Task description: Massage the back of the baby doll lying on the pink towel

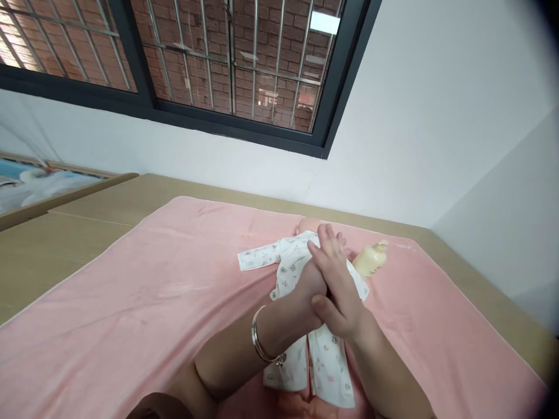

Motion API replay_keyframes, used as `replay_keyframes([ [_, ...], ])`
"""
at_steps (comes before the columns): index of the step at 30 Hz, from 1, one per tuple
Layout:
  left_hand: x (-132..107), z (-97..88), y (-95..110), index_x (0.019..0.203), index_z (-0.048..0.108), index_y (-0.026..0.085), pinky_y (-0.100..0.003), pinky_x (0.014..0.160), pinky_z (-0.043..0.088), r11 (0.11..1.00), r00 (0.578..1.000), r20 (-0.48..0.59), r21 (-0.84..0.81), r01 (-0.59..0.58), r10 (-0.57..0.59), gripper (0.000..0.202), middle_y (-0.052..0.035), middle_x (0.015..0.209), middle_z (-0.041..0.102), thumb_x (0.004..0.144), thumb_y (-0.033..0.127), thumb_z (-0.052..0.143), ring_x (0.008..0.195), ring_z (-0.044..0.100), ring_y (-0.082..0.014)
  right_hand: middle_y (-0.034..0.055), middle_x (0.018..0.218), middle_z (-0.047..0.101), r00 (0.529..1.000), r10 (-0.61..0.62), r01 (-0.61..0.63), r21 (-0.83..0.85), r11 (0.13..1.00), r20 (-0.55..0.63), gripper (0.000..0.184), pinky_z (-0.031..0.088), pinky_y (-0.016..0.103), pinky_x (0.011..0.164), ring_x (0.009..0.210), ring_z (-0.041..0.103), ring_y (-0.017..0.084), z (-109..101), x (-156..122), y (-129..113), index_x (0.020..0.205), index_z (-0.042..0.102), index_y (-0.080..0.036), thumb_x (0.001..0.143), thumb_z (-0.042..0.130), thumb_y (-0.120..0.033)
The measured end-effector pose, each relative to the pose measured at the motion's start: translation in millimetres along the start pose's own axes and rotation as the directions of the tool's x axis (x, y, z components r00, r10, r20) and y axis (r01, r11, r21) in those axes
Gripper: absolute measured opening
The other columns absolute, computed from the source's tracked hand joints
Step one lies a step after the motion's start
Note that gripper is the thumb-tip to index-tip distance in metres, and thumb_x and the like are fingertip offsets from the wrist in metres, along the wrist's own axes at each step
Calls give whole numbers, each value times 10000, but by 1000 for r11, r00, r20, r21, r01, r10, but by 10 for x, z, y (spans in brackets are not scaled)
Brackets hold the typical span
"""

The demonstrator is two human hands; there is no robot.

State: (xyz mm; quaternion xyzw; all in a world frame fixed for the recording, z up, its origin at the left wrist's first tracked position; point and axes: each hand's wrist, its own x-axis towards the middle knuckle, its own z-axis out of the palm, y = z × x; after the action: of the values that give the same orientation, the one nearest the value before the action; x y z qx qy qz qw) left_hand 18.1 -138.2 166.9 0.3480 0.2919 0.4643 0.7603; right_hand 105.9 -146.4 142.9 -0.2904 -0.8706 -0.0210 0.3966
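A baby doll in a white printed garment lies on a pink towel; only a bit of its head shows past the hands. My left hand, with a silver bracelet on the wrist, rests on the doll's chest, its fingers hidden under the other hand. My right hand lies across the left one. Its fingers stretch out flat toward the doll's head and its thumb lies against the left hand. A pale yellow baby bottle lies on the towel just right of the doll.
The towel covers a light wooden table that stands against a white wall under a barred window. A wooden-framed bed or cot with blue bedding sits at the far left.
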Motion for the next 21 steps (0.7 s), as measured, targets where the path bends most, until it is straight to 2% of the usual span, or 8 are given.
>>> replay_keyframes([
  [3, -99, 1, 93, 1347, 556, 232, -440, 1174, 345, 992, 997, 55, -117, -38, 45, 471, -81, 1332, 615, 974, 424, 343, 1400, 427, -280, 14, 1662, -57, 999, 39, -40, -20, 999, -28, 660, 30, 696, 1177, 1515, -32, 362, 66, 40, 117, 1586, 14, -300, 1000, 171, -560],
  [6, -181, -108, 317, 1350, 546, 202, -446, 1172, 356, 976, 997, -6, -205, -74, 75, 562, -105, 1340, 612, 1002, 492, 215, 1375, 461, -275, 38, 1663, -48, 999, 51, -52, -27, 998, -5, 655, 19, 681, 1189, 1521, -20, 346, 210, 30, 57, 1583, -54, -274, 1012, 167, -509],
  [8, -219, -224, 477, 1384, 513, 215, -452, 1171, 353, 969, 981, -75, -164, -187, 177, 592, -102, 1378, 588, 998, 527, 191, 1392, 444, -275, 68, 1664, -15, 999, 24, -24, 12, 1000, 39, 683, 80, 651, 1205, 1525, 13, 336, 303, 9, -54, 1583, -56, -240, 1012, 199, -513],
  [11, -235, -364, 620, 1415, 480, 214, -455, 1178, 332, 935, 928, -155, -55, -351, 339, 605, -104, 1422, 558, 987, 541, 206, 1432, 391, -277, 122, 1657, 66, 997, -45, 36, 126, 991, 69, 794, 187, 588, 1217, 1523, 83, 331, 361, -15, -217, 1584, -14, -173, 982, 273, -605],
  [14, -204, -369, 571, 1380, 513, 213, -434, 1193, 314, 895, 882, -186, -29, -446, 434, 570, -96, 1411, 572, 990, 501, 213, 1435, 391, -253, 140, 1640, 153, 996, -74, 60, 218, 974, 54, 824, 217, 565, 1219, 1516, 140, 330, 300, -23, -285, 1581, 41, -152, 968, 292, -642],
  [18, -106, -252, 334, 1227, 608, 204, -377, 1209, 310, 810, 811, -220, -119, -574, 542, 460, -81, 1344, 625, 991, 401, 266, 1379, 475, -207, 106, 1656, 91, 997, -80, 68, 329, 942, 23, 830, 160, 578, 1230, 1521, 89, 339, 168, -28, -258, 1583, 48, -167, 961, 266, -672],
  [19, -66, -230, 287, 1193, 619, 198, -379, 1202, 327, 804, 815, -204, -157, -574, 542, 452, -87, 1320, 640, 989, 392, 266, 1351, 508, -208, 94, 1660, 65, 997, -73, 61, 343, 937, 22, 830, 136, 585, 1232, 1523, 68, 340, 151, -29, -244, 1584, 39, -176, 961, 264, -675],
  [21, 37, -212, 229, 1184, 618, 183, -401, 1190, 351, 825, 851, -152, -211, -525, 503, 467, -108, 1293, 654, 988, 398, 254, 1313, 547, -224, 75, 1664, 35, 999, -44, 31, 346, 938, 30, 823, 100, 596, 1233, 1524, 42, 336, 146, -26, -214, 1587, 11, -199, 965, 270, -672],
])
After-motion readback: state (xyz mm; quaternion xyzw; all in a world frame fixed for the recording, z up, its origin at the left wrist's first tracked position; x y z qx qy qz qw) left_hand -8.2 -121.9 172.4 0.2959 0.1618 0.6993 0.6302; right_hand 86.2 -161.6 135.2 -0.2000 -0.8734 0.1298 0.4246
